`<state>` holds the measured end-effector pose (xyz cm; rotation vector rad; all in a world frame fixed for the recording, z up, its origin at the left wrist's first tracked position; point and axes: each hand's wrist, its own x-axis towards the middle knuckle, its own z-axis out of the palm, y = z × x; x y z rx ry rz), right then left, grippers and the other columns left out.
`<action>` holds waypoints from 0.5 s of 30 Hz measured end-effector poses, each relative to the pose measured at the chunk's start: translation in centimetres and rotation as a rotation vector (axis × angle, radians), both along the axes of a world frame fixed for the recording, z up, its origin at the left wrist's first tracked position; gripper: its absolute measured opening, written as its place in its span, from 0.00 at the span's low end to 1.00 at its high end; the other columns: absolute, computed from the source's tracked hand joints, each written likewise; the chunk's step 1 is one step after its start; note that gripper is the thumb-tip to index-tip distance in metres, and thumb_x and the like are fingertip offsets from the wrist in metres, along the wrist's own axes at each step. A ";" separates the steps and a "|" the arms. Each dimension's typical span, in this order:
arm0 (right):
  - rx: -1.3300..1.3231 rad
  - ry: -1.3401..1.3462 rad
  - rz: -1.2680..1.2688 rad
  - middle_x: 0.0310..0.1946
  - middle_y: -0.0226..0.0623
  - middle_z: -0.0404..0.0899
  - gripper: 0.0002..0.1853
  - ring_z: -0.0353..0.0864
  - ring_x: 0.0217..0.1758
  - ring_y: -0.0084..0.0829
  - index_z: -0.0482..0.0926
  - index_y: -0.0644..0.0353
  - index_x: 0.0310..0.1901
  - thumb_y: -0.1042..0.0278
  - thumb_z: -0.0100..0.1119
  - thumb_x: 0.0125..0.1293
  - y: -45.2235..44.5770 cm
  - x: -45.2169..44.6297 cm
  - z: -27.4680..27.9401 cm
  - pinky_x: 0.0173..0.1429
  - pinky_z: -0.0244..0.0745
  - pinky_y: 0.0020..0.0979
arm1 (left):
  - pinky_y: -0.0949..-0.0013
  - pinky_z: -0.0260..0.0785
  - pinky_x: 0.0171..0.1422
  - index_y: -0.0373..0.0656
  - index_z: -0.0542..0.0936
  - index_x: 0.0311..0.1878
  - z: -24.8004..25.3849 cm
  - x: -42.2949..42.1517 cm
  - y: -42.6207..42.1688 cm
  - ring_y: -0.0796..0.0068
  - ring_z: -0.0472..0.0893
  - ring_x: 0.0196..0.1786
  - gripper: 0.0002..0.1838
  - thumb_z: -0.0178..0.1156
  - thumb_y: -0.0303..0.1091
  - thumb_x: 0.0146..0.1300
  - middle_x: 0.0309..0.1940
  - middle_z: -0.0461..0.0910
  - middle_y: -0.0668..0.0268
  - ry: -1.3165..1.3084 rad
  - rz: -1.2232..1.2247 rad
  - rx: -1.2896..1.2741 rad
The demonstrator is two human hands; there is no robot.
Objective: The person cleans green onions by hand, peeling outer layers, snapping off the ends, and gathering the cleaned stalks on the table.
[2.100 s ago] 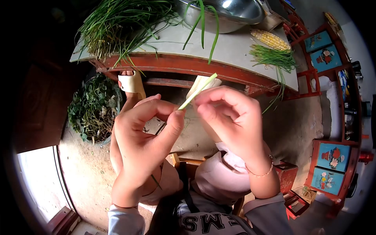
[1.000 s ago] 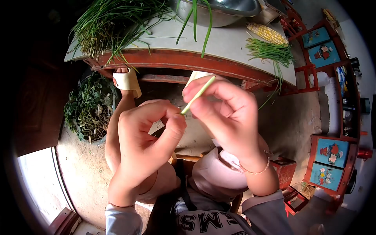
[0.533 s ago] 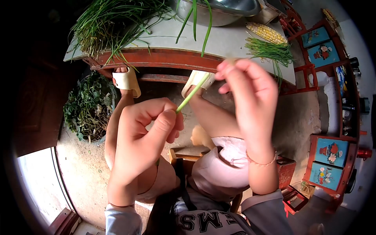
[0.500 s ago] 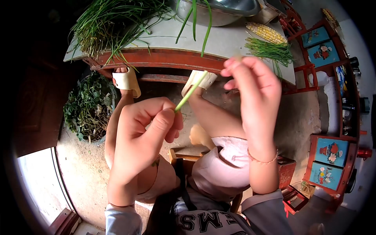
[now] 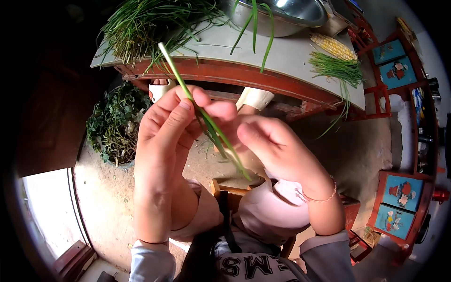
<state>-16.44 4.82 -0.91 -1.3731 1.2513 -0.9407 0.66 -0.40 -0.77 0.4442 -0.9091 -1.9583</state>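
A gray top [image 5: 244, 248] bears dark block capitals [image 5: 253, 266], its pale blue-gray sleeves [image 5: 152, 261] ending in wide cuffs [image 5: 322, 241], paired with loose, pale pink shorts [image 5: 263, 207] and cream open-toed slides [image 5: 256, 97]. A thin, braided, pinkish bracelet [image 5: 320, 200] circles the right wrist [image 5: 314, 190].

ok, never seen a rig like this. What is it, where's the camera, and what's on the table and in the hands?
There's no machine: these are a person's bare hands. Every picture comes from one camera worn on the head, looking forward and down.

The left hand pinches a thin green stalk, its pale end pointing up. The right hand is close to the stalk's lower part; whether it touches is unclear.

On the table lie a big heap of greens, a metal bowl with long green leaves hanging across its near side, a corn cob and a smaller green bundle.
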 end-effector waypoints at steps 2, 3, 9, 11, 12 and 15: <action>0.241 -0.083 0.099 0.32 0.32 0.75 0.13 0.73 0.35 0.19 0.71 0.68 0.45 0.68 0.45 0.65 0.5 0.4 1.4 0.42 0.68 0.22 | 0.65 0.69 0.52 0.36 0.71 0.41 0.1 0.0 -0.2 0.66 0.77 0.44 0.11 0.40 0.30 0.65 0.37 0.77 0.52 0.022 0.057 0.006; 0.242 -0.085 0.106 0.32 0.32 0.75 0.13 0.73 0.35 0.19 0.71 0.68 0.45 0.68 0.45 0.65 0.6 0.6 1.4 0.42 0.68 0.22 | 0.65 0.69 0.52 0.36 0.71 0.42 0.1 0.1 -0.3 0.64 0.77 0.45 0.10 0.41 0.30 0.65 0.37 0.77 0.52 0.047 0.110 0.013; 0.282 -0.392 0.205 0.33 0.35 0.76 0.14 0.75 0.33 0.22 0.69 0.70 0.48 0.70 0.45 0.64 1.0 1.0 1.4 0.40 0.70 0.23 | 0.63 0.70 0.51 0.37 0.70 0.45 -0.2 1.3 -0.9 0.64 0.76 0.46 0.11 0.42 0.31 0.65 0.41 0.76 0.55 0.094 0.104 0.049; 0.348 -0.420 0.206 0.34 0.39 0.76 0.15 0.76 0.35 0.26 0.68 0.70 0.49 0.71 0.42 0.65 0.9 0.6 1.8 0.41 0.71 0.25 | 0.64 0.71 0.50 0.38 0.69 0.46 -0.9 1.8 -1.5 0.64 0.77 0.44 0.12 0.43 0.34 0.65 0.40 0.76 0.58 0.273 0.040 0.039; 0.414 -0.446 0.208 0.36 0.43 0.76 0.15 0.77 0.36 0.29 0.67 0.70 0.50 0.71 0.40 0.66 0.9 0.4 1.8 0.42 0.72 0.27 | 0.65 0.71 0.49 0.39 0.69 0.46 -0.4 1.8 -1.3 0.66 0.78 0.42 0.12 0.42 0.35 0.66 0.37 0.77 0.61 0.248 0.126 0.107; 0.428 -0.599 0.185 0.40 0.52 0.74 0.16 0.77 0.40 0.38 0.65 0.70 0.53 0.74 0.36 0.66 1.2 0.0 1.5 0.45 0.73 0.32 | 0.65 0.71 0.49 0.39 0.69 0.46 -0.6 2.4 -1.9 0.68 0.78 0.41 0.12 0.41 0.35 0.66 0.37 0.77 0.63 0.342 0.158 0.151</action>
